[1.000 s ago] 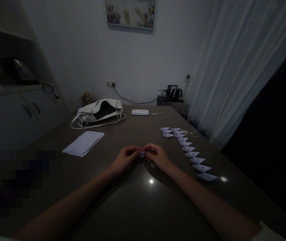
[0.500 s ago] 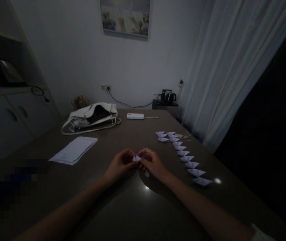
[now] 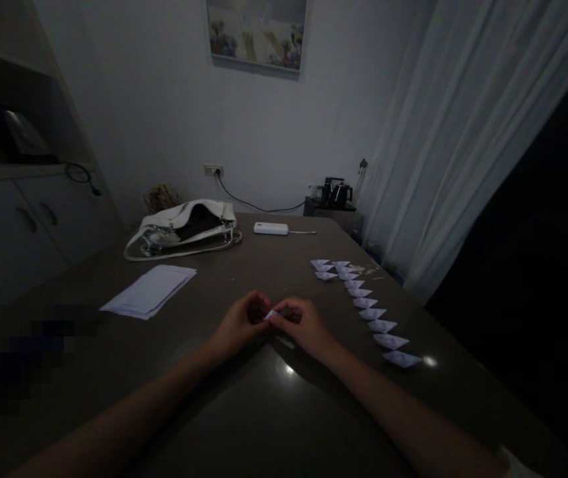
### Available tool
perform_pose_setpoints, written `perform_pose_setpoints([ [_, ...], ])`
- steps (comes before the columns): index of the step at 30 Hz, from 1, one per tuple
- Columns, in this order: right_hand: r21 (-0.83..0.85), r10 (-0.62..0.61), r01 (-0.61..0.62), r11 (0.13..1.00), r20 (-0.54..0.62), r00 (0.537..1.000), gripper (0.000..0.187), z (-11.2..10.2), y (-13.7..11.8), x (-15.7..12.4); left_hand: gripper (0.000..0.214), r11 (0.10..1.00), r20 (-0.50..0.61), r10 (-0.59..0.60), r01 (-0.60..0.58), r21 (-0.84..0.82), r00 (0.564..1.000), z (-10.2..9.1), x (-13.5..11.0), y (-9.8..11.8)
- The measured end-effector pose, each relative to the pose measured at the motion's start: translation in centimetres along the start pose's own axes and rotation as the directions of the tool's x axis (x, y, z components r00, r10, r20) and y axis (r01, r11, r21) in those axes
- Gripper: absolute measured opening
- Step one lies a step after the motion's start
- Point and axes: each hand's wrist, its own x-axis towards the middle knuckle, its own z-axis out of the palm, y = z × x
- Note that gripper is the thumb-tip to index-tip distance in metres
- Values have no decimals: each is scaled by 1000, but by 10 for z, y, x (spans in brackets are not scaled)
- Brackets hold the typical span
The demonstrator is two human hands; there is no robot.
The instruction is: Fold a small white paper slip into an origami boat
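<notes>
Between my fingertips, over the middle of the table, is a small folded white paper (image 3: 272, 315), mostly covered by my fingers. My left hand (image 3: 242, 321) pinches its left side with thumb and forefinger. From the right, my right hand (image 3: 302, 323) grips it, the thumb lying across its front. To the right of my hands, several folded paper boats (image 3: 372, 314) stand in a slanting row on the table, with a shorter row of boats (image 3: 326, 275) beside its far end.
A stack of white paper sheets (image 3: 150, 292) lies at the left. Behind it rests a white handbag (image 3: 184, 229). Near the far edge of the brown table (image 3: 244, 425) is a white power bank (image 3: 271, 228) with a short cable. A sheer curtain (image 3: 413, 146) hangs at the right.
My right thumb has shifted left across the folded paper, and less of the paper shows now. The view has tilted slightly; the boats and sheets stay in place.
</notes>
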Motion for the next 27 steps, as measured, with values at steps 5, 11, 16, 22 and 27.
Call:
perform_pose_setpoints([
  [5,49,8,-7,999,-24,1000,13,-1,1,1,32,1000,-8,-7,7,13,1000,1,-1,4],
  [11,94,-6,12,996,-65,998,12,-4,2,3,34,999,6,-33,33,17,999,3,-2,11],
  [16,137,21,-16,990,-35,999,16,-4,1,3,32,998,-7,-59,59,8,998,3,-1,15],
  [22,180,51,-55,982,27,998,18,-1,-4,-1,28,993,8,-110,109,52,994,2,-3,19],
  [27,226,109,-98,969,-34,993,35,2,-5,-3,28,989,27,-132,130,76,991,-1,-3,19],
])
